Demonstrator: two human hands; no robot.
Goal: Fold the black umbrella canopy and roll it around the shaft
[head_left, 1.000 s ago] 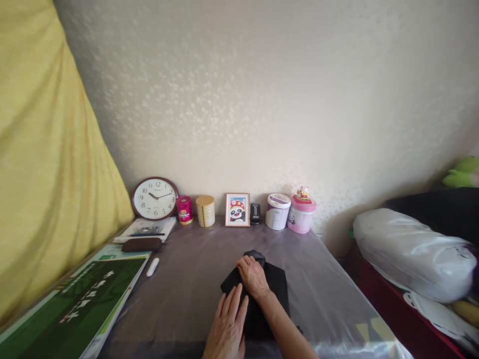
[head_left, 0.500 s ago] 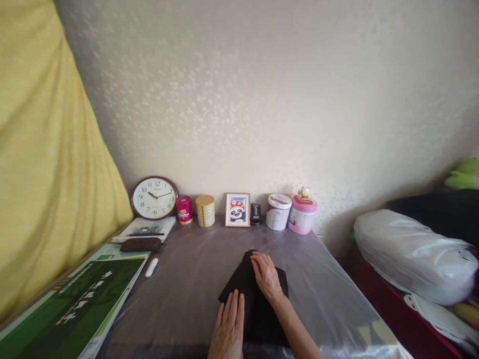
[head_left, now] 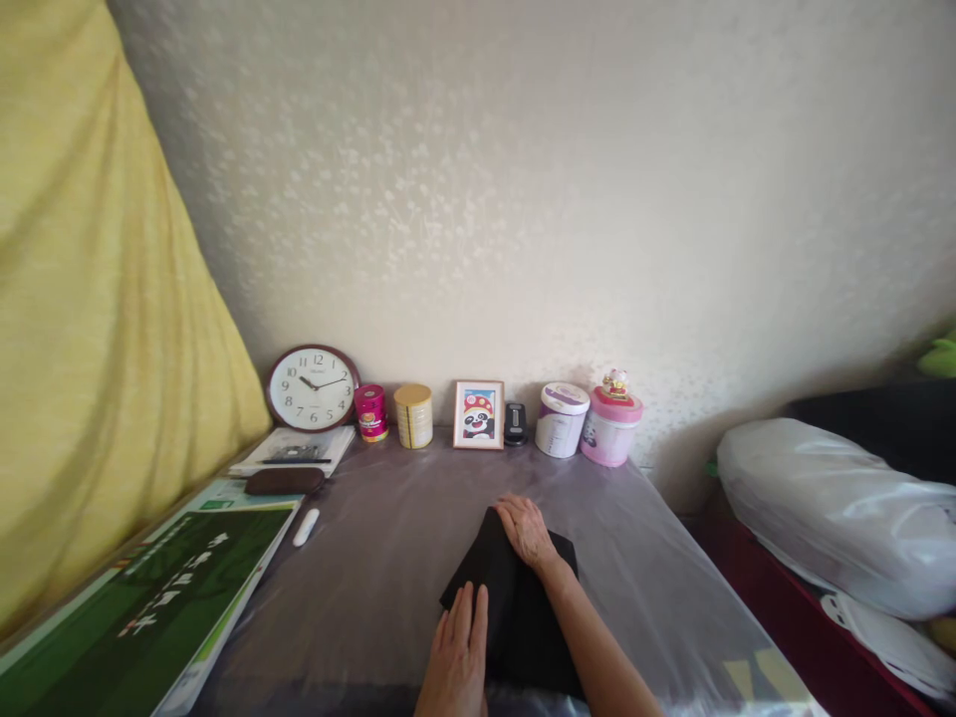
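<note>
Head view: the black cloth [head_left: 515,597] on the tabletop [head_left: 358,597] has lost its far-end bunching, apparently lying flatter; my left hand [head_left: 457,647] rests straight-fingered, gripping nothing, my right hand [head_left: 528,531] slightly curved, its hold unclear.

Left hand [head_left: 454,649] flat, fingers [head_left: 464,611] forward; right hand [head_left: 526,530] (bare forearm [head_left: 594,632] aslant) farther ahead, palm down.

At lower centre of the frame, the cloth [head_left: 527,627] lies on the table [head_left: 358,588], the left hand [head_left: 457,642] at its lower left, the right hand [head_left: 527,533] at its top. Behind, left to right across mid-frame, stand the clock [head_left: 314,388], two tins [head_left: 413,418], picture [head_left: 479,415] and two tubs [head_left: 562,423]. Lower left holds the book [head_left: 156,607]; far left, the curtain [head_left: 112,349]; lower right, the bag [head_left: 836,523].
</note>
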